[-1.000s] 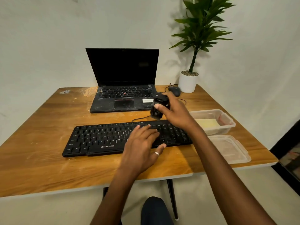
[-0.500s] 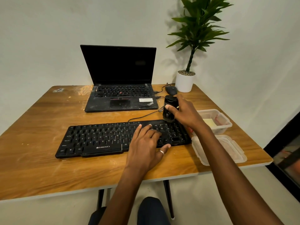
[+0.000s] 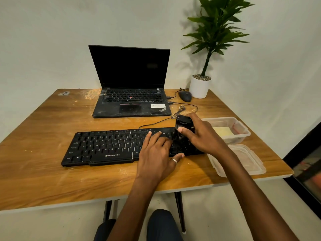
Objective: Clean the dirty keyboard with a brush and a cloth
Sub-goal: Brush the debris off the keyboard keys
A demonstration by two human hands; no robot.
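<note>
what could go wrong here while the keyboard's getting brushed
1. Dirt swept off the keyboard right end could land in the open container beside it.
2. The brush in the right hand might snag the cable behind.
3. The left hand only rests on the keys, so the keyboard may slide.

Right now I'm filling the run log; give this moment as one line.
step: brushing | right hand: grips black brush on keyboard right end | left hand: flat on keys | cloth: not identifiable
</note>
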